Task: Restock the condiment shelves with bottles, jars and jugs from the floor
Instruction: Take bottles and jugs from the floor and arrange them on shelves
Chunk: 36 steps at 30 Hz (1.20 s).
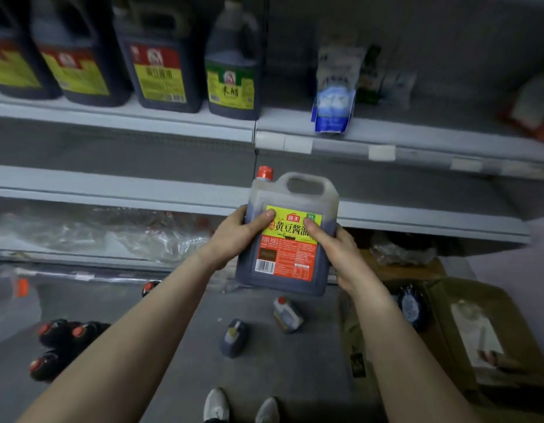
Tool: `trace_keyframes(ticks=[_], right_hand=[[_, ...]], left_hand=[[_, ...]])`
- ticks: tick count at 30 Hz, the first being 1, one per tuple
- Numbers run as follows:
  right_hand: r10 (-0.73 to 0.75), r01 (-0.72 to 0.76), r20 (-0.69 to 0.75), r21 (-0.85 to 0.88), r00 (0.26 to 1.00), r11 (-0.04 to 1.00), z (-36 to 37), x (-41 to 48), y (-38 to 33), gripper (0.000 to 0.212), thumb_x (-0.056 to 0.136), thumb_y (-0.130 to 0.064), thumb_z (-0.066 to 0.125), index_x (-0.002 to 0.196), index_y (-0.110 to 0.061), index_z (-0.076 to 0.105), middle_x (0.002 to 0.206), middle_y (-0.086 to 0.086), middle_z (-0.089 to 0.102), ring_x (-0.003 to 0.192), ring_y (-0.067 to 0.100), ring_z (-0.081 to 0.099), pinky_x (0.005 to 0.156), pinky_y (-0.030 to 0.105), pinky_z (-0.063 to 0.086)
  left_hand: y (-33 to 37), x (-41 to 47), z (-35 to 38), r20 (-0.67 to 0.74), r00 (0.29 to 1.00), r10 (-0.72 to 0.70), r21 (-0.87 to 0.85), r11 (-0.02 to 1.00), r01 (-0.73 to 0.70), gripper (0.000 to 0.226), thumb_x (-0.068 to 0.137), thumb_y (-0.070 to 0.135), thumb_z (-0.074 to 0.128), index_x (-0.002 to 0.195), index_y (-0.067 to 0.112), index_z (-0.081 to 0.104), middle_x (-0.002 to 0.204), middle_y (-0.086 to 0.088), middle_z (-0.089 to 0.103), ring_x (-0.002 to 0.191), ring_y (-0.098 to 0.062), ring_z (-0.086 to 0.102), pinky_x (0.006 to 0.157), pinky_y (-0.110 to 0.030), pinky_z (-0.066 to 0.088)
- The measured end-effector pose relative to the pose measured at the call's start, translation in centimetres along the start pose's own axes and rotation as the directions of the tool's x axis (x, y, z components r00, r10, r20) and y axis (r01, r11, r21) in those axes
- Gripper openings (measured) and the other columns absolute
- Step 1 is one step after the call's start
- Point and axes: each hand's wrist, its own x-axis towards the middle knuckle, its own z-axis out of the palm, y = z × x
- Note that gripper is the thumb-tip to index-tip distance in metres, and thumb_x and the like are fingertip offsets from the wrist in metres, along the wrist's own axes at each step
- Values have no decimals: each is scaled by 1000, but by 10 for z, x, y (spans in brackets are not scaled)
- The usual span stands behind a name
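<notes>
Head view: two bare forearms reach forward in front of grey store shelves.
Held jug: a dark soy-sauce jug with a red cap and a yellow-and-red label is upright, lifted off the floor, in front of the middle shelf at its front edge.
Left hand: the left hand grips the jug's left side, thumb pressed on the top of the label, fingers wrapped out of sight behind.
Right hand: the right hand grips the jug's right side, thumb on the label, fingers curled round the back.
Top shelf: on the top shelf, four shelved jugs stand in a row along the left front edge; a blue-and-white pouch stands at the front edge to their right.
Lower shelf: crumpled plastic wrap lies at its left.
Floor: two small jugs lie near the middle, below the held one; red-capped bottles lie at the left; a cardboard box sits open at the right; pale shoes show at the near edge.
</notes>
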Motion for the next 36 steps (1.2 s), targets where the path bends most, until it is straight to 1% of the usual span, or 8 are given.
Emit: trace_keyframes(ticks=[4,8,13,17,19,24,29,36], right_hand=[[-66,66,5,-6,998,998,0,-8,-39,50,76,-46,81,115,-19,65,97,2,78,85,20,76,61,23,58],[-142,142,12,-39,990,989,-1,-17,-73,55,74,-53,80,117,-23,63,97,0,78,86,19,76,66,28,59],[-259,258,0,-65,966,964,-1,-27,-125,59,70,-54,79,118,-22,64,98,1,78,87,19,76,76,35,60],[-333,332,-3,-57,943,941,2,-34,-160,62,68,-54,79,118,-20,64,99,1,78,87,19,76,66,27,59],[-361,360,-17,-55,932,931,4,-37,-175,65,66,-55,80,118,-20,64,99,2,78,87,20,76,67,29,59],[-436,432,-43,-76,899,899,8,-38,-206,71,60,-58,80,118,-20,65,98,1,78,87,20,76,74,33,59],[-507,504,-47,-74,860,861,14,-38,-228,68,59,-61,80,115,-25,64,96,-4,78,85,15,76,60,20,58],[-586,583,-85,-66,806,810,13,-24,-259,68,55,-58,83,112,-26,64,93,-9,78,82,13,76,59,19,57]], left_hand=[[39,-10,-6,-25,995,100,-3,995,-100,81,60,74,68,119,20,60,109,1,74,99,-17,71,99,-45,52],[74,-15,-12,-38,984,173,0,985,-173,87,58,76,68,123,18,59,113,-2,73,103,-20,70,100,-46,51],[124,-19,-20,-44,959,280,7,960,-280,78,63,74,68,121,22,59,107,3,75,96,-15,72,97,-44,53],[158,-21,-28,-15,934,357,-18,934,-357,64,74,66,70,120,23,58,104,2,76,95,-16,73,95,-44,54],[173,-23,-32,-11,917,398,-14,917,-398,60,74,63,68,117,23,59,104,2,76,94,-15,73,94,-42,55],[207,-24,-43,-7,881,473,11,881,-473,68,70,63,67,122,21,58,104,3,75,92,-12,73,89,-35,57],[230,-21,-57,5,851,525,27,851,-525,67,74,65,70,124,23,57,109,2,74,98,-15,72,95,-42,55],[262,-5,-65,74,814,576,-2,816,-578,60,77,62,70,123,26,58,107,4,75,97,-15,72,94,-43,55]])
